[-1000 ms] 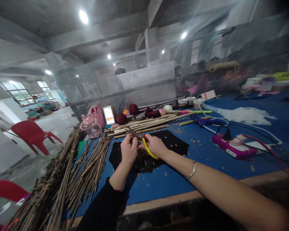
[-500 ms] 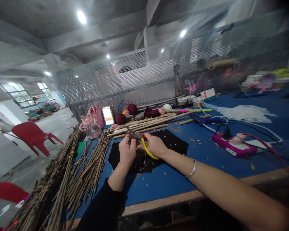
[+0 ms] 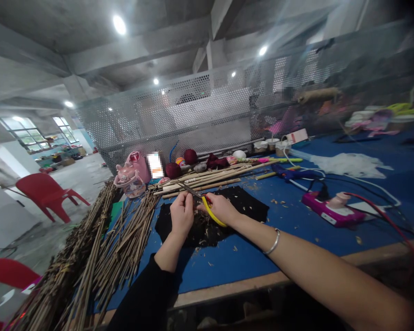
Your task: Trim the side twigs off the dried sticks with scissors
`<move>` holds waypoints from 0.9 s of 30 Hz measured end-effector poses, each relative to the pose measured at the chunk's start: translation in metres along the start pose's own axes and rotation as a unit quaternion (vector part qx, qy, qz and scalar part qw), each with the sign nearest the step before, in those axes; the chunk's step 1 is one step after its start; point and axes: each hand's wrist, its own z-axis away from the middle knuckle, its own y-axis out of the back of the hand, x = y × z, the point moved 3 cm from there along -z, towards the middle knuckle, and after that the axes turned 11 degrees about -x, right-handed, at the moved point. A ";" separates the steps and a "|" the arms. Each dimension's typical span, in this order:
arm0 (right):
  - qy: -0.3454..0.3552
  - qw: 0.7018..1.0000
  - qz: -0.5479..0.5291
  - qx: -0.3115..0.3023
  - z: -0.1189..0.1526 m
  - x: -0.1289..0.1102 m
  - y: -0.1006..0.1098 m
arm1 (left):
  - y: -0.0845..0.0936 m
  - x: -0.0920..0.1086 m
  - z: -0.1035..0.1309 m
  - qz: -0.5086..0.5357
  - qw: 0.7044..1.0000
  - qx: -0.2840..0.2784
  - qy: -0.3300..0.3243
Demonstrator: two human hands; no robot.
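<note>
My right hand [image 3: 220, 208] is closed on scissors [image 3: 212, 214] with yellow handles, their blades pointing up and left past my left hand. My left hand [image 3: 182, 211] is closed, thumb and fingers pinched together beside the blades; whatever it holds is too small to make out. Both hands are over a black cloth [image 3: 250, 204] strewn with pale chips and dark scraps. To the left of the cloth lies a spread of thin brown sticks [image 3: 129, 239]. Behind the hands, longer pale sticks [image 3: 207, 178] lie across the blue table [image 3: 234, 271].
A pink bottle [image 3: 129, 180], a lit phone [image 3: 155, 165] and dark red yarn balls [image 3: 190, 156] stand at the back. On the right are a blue glue gun [image 3: 293, 173], a purple power strip [image 3: 331, 210], cables and a clear plastic bag [image 3: 352, 163]. A red chair [image 3: 44, 191] is at left.
The scissors and both hands have shifted very slightly, and the blades look closer together. The view has moved a little.
</note>
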 end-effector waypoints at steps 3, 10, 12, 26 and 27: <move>-0.008 1.000 0.025 -0.001 0.000 0.001 0.000 | 0.001 0.000 0.000 0.007 1.000 0.010 0.005; 0.018 0.998 0.061 0.002 0.003 -0.003 0.000 | -0.001 -0.003 -0.001 -0.012 1.000 -0.007 0.000; 0.039 0.997 0.062 0.005 0.003 -0.004 -0.001 | -0.001 -0.003 0.000 -0.013 1.000 -0.010 -0.004; 0.056 0.998 0.025 0.001 0.004 -0.006 0.003 | -0.001 0.010 0.002 -0.031 0.999 -0.025 -0.023; 0.057 0.998 0.027 0.002 0.004 -0.006 0.003 | -0.001 0.010 0.002 -0.032 0.999 -0.022 -0.020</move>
